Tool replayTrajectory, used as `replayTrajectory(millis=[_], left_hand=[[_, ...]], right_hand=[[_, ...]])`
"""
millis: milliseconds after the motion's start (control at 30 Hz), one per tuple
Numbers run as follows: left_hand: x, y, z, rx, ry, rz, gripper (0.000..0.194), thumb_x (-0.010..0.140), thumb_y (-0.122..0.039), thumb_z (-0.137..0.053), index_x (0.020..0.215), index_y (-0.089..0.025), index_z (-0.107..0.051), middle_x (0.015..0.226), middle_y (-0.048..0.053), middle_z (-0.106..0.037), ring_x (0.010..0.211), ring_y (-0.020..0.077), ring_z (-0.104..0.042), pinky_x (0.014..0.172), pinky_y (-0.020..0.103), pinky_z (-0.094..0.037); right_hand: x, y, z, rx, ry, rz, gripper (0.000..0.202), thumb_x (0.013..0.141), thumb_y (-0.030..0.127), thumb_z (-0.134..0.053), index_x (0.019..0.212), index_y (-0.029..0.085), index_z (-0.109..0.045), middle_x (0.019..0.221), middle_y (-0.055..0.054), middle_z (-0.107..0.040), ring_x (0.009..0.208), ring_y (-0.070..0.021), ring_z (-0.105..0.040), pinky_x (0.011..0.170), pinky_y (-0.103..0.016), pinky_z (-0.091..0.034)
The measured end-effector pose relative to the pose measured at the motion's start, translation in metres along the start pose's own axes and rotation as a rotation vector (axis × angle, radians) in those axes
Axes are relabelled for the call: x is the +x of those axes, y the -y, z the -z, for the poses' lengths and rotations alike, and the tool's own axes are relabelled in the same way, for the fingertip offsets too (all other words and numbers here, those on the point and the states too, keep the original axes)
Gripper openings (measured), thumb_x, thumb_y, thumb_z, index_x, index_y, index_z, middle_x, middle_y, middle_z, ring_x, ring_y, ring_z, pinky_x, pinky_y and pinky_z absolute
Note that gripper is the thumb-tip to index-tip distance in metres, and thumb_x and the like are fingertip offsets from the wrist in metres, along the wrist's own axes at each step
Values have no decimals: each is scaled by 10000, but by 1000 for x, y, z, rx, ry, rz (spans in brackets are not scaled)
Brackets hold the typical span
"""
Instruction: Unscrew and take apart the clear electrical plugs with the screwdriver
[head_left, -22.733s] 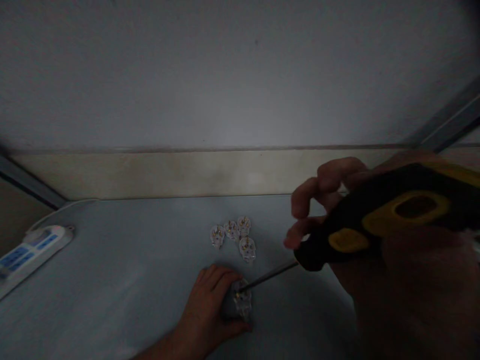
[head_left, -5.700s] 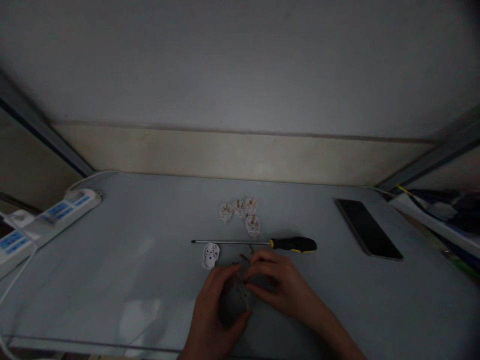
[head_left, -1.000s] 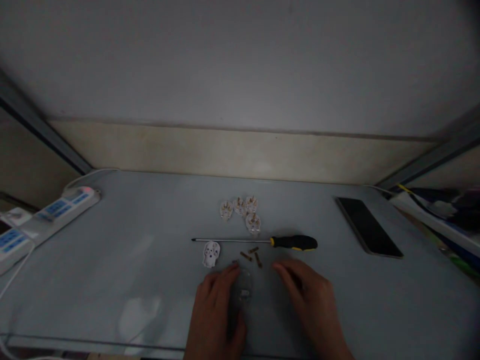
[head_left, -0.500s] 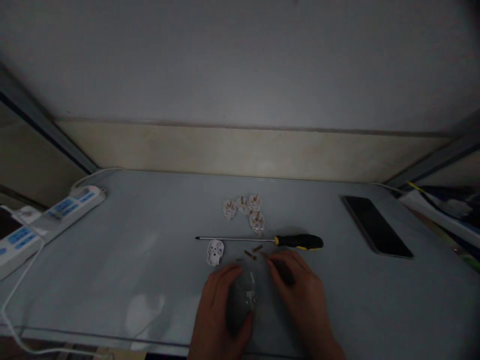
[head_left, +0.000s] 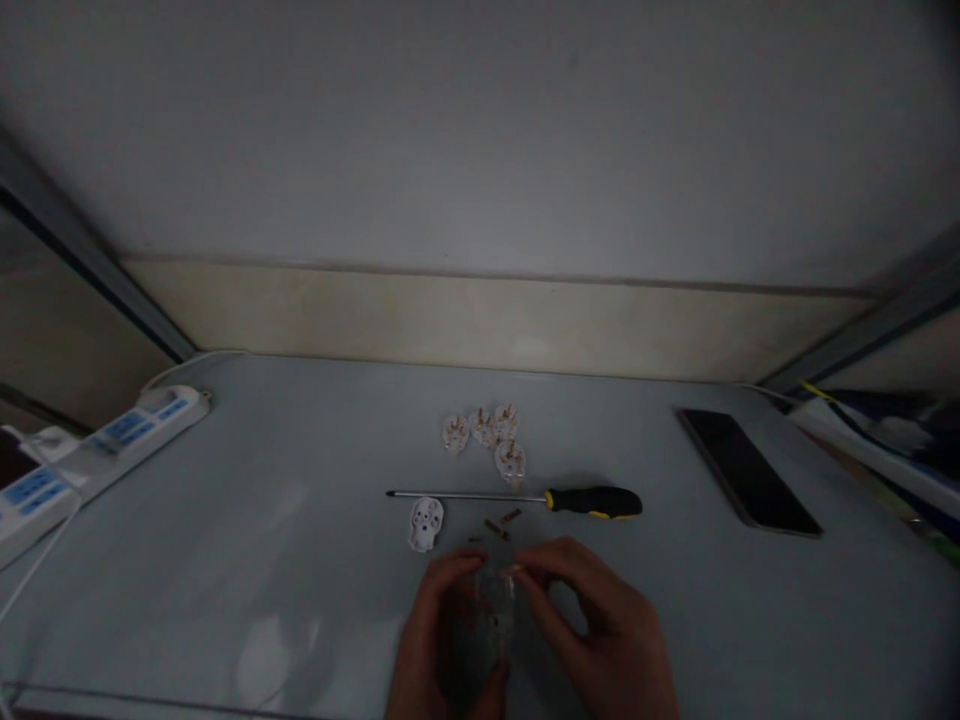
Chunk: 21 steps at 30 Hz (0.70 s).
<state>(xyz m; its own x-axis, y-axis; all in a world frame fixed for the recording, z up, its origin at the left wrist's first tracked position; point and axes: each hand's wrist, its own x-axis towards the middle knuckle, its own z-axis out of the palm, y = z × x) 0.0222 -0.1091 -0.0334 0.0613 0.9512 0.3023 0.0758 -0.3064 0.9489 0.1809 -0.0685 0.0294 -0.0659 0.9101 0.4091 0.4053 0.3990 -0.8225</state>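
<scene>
My left hand (head_left: pixel 442 640) is closed around the edges of a clear plastic plug shell (head_left: pixel 496 610), thumb below and fingers above. My right hand (head_left: pixel 600 630) pinches a small brass-coloured piece (head_left: pixel 513 569) at the shell's upper right edge. Just beyond lie two brass pins (head_left: pixel 496 529) and a tiny dark piece (head_left: pixel 475 540). A white plug insert (head_left: pixel 426 524) rests to the left, below the tip of a screwdriver (head_left: pixel 592 501) with a black and yellow handle.
Several clear plugs with brass pins (head_left: pixel 511 461) sit beyond the screwdriver. A black phone (head_left: pixel 750 473) lies at the right. At the left is a white power strip (head_left: pixel 142 440) with cables. Papers and cables are at the far right.
My right hand has moved from beside the loose brass pins to the clear shell, carrying the small brass piece. My left hand still holds the shell. The view has tilted slightly upward.
</scene>
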Motion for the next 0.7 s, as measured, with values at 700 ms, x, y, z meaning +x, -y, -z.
replayTrajectory(millis=[700], left_hand=[[2, -9, 0, -116, -23, 135, 409, 758, -49, -620, 1114, -233, -535, 1304, 106, -544, 1131, 252, -615, 893, 356, -576]], right_hand=[[0, -11, -2, -37, 132, -47, 274, 869, 171, -610, 1122, 246, -682, 855, 5, -694, 770, -101, -675, 718, -180, -553]])
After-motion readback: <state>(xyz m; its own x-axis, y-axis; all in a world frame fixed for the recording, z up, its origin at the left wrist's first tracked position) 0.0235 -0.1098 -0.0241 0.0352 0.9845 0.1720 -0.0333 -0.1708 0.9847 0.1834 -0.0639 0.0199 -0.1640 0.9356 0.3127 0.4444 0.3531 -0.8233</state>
